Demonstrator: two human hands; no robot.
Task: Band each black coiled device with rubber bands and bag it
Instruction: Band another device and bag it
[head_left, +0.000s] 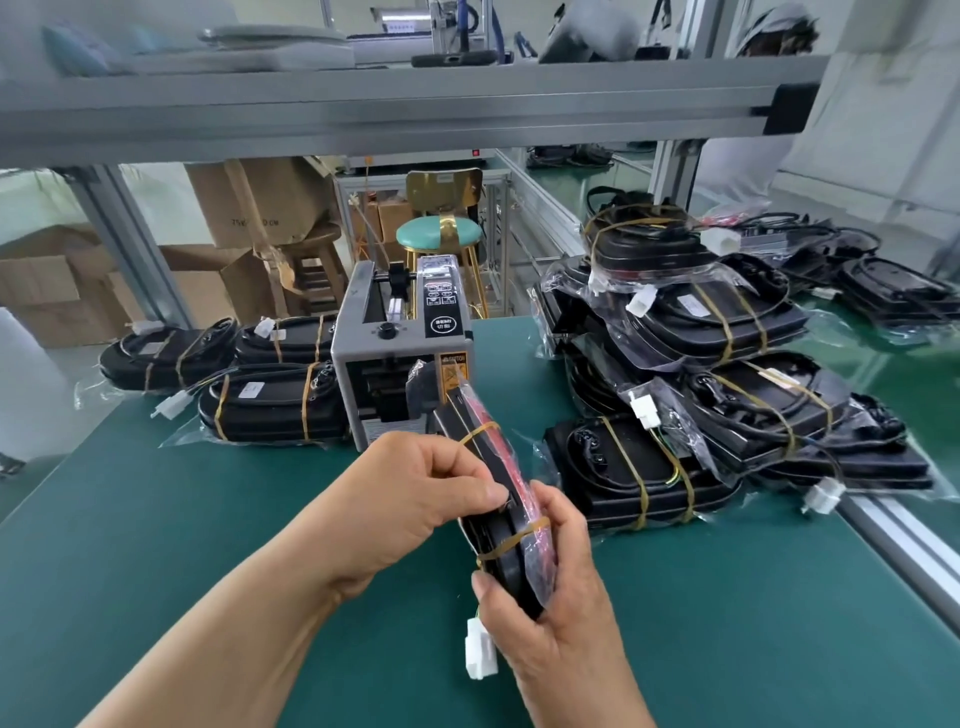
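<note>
I hold one black coiled device (480, 457) on edge above the green table (208, 519), inside a clear plastic bag. Two yellow rubber bands (511, 540) wrap it. My left hand (415, 493) pinches its upper edge with thumb and fingers. My right hand (550, 597) grips its lower end from the right, thumb on the near face. A white connector (480, 652) hangs below my right hand.
A grey tape dispenser (400, 353) stands just behind the device. Three banded, bagged devices (275, 410) lie to its left. A tall pile of bagged devices (701, 389) fills the right side, near the table's aluminium edge rail (904, 540). A shelf beam (415, 109) runs overhead.
</note>
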